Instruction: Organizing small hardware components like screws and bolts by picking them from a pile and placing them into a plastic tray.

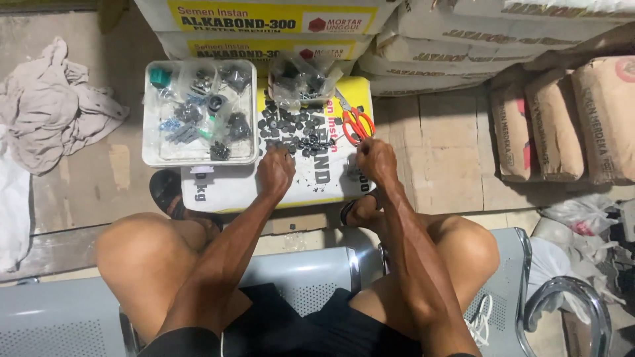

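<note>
Head view, looking down past my knees: my left hand (276,170) is curled knuckles-up over the near edge of the heap of small black parts (294,130) spread on the cement sack (317,173), fingertips among them, so I judge I'm sorting or picking pieces. My right hand (376,160) is closed near the sack's right edge, just below the orange-handled scissors (357,123); what it pinches, I cannot tell. Next calls for a fine pinch on one piece. Beyond lies the white tray (151,112) of bagged parts. My fingertips are hidden.
</note>
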